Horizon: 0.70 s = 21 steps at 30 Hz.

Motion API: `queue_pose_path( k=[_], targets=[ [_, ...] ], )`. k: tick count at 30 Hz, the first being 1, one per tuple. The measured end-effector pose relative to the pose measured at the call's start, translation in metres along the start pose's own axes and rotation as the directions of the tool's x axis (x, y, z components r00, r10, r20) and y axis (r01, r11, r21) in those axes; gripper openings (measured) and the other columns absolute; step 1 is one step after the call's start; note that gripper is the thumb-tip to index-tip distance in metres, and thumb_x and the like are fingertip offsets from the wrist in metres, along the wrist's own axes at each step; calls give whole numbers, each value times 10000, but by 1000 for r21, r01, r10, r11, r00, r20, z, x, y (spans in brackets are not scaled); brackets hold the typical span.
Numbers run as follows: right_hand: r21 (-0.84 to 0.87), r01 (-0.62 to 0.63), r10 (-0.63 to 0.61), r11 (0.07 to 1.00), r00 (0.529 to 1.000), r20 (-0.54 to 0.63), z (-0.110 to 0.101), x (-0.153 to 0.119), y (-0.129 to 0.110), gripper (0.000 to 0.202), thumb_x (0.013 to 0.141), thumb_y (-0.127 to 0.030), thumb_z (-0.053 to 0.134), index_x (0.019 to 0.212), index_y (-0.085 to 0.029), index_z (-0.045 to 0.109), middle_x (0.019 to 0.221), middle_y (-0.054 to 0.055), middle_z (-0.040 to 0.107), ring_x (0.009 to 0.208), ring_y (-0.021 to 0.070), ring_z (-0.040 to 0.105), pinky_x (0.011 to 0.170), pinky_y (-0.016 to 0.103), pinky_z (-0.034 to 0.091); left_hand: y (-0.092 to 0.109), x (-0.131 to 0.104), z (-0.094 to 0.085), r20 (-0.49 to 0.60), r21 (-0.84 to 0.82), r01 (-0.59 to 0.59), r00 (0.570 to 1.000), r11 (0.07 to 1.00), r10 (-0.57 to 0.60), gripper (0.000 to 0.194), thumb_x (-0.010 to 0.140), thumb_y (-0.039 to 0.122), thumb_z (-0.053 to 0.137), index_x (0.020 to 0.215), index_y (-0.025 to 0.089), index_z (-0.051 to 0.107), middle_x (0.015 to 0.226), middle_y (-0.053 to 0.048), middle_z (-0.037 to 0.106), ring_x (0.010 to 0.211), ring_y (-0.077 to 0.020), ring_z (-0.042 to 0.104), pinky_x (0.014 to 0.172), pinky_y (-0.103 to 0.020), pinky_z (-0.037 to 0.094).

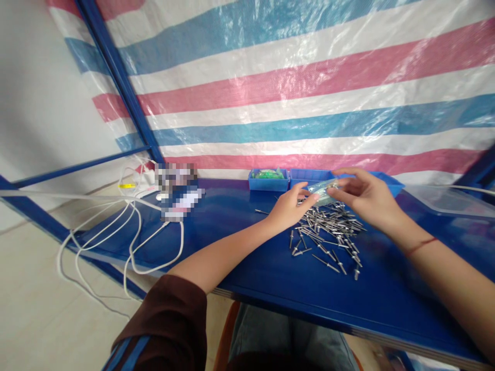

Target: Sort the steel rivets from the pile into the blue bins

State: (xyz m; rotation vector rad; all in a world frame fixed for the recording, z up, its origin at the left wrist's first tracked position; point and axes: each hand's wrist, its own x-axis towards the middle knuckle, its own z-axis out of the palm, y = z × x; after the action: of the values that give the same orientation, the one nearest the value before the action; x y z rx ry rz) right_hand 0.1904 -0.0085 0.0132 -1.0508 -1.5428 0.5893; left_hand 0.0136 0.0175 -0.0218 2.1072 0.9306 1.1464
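A small clear plastic bag is held up between my two hands, above a loose pile of pop rivets on the blue tabletop. My left hand pinches the bag's left edge between thumb and fingers. On the other side, my right hand grips the bag with thumb and fingertips; small pieces seem to be at its fingertips, too blurred to name. Several rivets lie scattered toward me, apart from the main heap.
Behind the pile stand a blue bin with green packets, a second blue bin and a third blue bin, partly hidden by my right hand. A clear plastic tray sits at right. White cables cross the table's left end.
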Motion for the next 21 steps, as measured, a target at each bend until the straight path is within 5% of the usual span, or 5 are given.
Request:
queue_pose_path(
  k=[4,8,14,18,21],
  targets=[
    [79,-38,37,996,999,10,9,-5,-11,483,584,-391,785,1004,-270,578,764,10,667,672,188,619,650,351,520,0,6,-3,1,-179,-9,1000,984,10,194,877,296,520,1010,166,580,957,-66,683,816,-131,651,784,-286,516],
    [60,-203,205,977,978,-37,10,-5,-10,387,716,-597,614,836,-229,598,718,28,645,664,174,610,546,288,490,8,6,-15,-146,-8,-124,982,992,122,122,864,261,547,923,170,603,895,-45,682,784,-124,630,749,-276,504],
    [141,-492,430,859,843,322,11,-7,-6,485,706,-667,563,652,-186,586,630,35,595,527,112,514,439,233,389,13,4,-27,-41,268,-434,887,860,460,119,884,207,517,934,209,626,1014,-40,661,988,-144,597,902,-318,457],
    [111,-318,284,941,926,251,11,-9,-9,385,641,-564,685,687,-197,581,594,0,550,524,121,493,482,258,399,11,1,-25,-13,299,-450,880,842,475,203,842,109,515,978,217,620,1170,-55,587,1085,-162,548,959,-352,426],
    [-227,18,-8,974,999,45,8,-9,-9,333,729,-530,624,665,-212,551,568,0,519,513,139,472,510,294,390,12,0,-22,-121,197,-287,942,937,314,231,797,84,515,980,186,615,1149,-73,574,988,-152,560,902,-325,449]
  ],
)
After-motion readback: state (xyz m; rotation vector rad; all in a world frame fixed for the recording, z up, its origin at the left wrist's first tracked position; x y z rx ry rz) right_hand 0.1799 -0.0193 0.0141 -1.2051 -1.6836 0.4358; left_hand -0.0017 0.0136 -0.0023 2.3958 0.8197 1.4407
